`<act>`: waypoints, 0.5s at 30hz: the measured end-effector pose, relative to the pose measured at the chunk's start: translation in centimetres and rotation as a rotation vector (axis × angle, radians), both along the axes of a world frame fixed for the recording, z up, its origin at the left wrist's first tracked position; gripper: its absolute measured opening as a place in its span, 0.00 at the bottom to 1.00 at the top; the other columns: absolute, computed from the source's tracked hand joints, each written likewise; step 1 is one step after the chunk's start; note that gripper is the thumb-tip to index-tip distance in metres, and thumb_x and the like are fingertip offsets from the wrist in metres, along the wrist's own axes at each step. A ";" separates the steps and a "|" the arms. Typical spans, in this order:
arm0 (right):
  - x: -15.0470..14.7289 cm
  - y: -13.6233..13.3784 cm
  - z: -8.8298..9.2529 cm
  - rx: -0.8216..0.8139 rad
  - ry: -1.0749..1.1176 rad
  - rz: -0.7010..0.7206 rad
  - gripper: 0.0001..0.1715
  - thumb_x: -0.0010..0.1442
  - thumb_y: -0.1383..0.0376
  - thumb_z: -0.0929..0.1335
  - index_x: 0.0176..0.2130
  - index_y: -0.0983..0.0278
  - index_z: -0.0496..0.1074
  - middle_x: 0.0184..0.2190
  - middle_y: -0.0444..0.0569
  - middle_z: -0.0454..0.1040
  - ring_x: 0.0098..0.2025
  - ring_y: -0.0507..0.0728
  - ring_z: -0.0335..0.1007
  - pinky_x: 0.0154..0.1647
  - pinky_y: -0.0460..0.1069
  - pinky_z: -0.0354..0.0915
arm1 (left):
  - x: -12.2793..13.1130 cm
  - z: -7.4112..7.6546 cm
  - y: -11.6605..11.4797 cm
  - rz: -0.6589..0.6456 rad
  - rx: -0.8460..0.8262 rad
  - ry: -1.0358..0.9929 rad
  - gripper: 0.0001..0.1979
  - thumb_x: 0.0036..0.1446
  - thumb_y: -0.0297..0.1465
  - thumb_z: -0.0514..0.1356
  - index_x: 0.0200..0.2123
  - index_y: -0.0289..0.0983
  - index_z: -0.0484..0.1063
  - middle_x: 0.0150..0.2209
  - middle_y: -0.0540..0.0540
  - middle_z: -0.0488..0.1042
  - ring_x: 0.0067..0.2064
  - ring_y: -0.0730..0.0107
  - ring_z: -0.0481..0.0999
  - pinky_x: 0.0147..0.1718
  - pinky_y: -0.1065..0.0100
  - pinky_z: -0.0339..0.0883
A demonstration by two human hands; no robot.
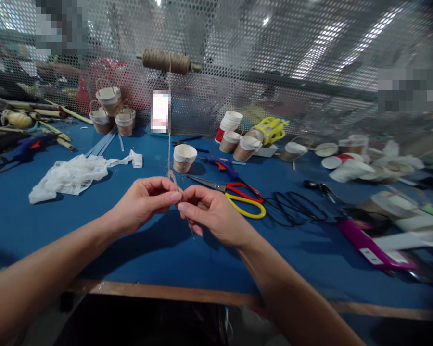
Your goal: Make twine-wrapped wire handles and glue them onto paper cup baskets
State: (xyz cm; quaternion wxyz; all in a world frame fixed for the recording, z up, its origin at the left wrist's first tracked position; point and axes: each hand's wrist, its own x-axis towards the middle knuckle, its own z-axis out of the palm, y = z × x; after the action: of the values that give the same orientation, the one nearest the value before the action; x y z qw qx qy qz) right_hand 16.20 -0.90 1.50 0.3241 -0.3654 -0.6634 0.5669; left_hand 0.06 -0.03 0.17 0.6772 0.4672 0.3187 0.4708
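Twine (169, 125) runs down from a spool (166, 61) mounted on the mesh wall to my two hands. My left hand (153, 199) pinches it between thumb and index finger, with a short doubled or twisted piece rising above the grip. Right beside it, my right hand (205, 209) is closed on the same twine, and a loose end hangs below the fingers. Just behind the hands a small paper cup (184, 158), wrapped in brown below and white lace above, stands upright. Scissors (234, 192) with red and yellow handles lie to the right of my right hand.
Glue gun (222, 167) and its black cable (296, 209) lie right of centre. White lace fabric (72, 175) is heaped at left, below several finished cups with handles (110, 101). More cups (247, 146) stand at the back. A purple power strip (375, 245) lies at right.
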 end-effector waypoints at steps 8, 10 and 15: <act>-0.7 -0.2 -1.2 0.386 -0.220 -0.293 0.04 0.54 0.65 0.64 0.29 0.65 0.66 0.23 0.43 0.65 0.23 0.47 0.59 0.23 0.44 0.58 | 0.2 -0.5 0.3 0.109 0.004 0.110 0.08 0.43 0.29 0.65 0.22 0.33 0.69 0.20 0.54 0.67 0.18 0.85 0.60 0.17 0.78 0.51; -0.7 -0.1 -1.2 0.417 -0.245 -0.307 0.05 0.54 0.65 0.64 0.28 0.65 0.66 0.23 0.43 0.65 0.25 0.48 0.59 0.24 0.44 0.58 | 0.3 -0.4 0.2 0.119 0.009 0.119 0.08 0.43 0.29 0.64 0.22 0.32 0.68 0.19 0.54 0.67 0.18 0.85 0.60 0.16 0.78 0.51; 0.1 0.2 -0.3 0.027 -0.036 -0.048 0.08 0.54 0.61 0.65 0.30 0.65 0.64 0.22 0.40 0.64 0.17 0.44 0.56 0.17 0.42 0.55 | 0.0 -0.2 0.2 0.035 0.016 0.039 0.06 0.44 0.28 0.64 0.23 0.33 0.69 0.25 0.51 0.71 0.23 0.82 0.66 0.20 0.78 0.56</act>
State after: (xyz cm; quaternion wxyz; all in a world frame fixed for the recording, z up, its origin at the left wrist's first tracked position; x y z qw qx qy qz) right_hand 16.29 -0.68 1.16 0.3304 -0.3869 -0.6679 0.5432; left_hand 0.09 0.13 0.00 0.6586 0.4760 0.3361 0.4762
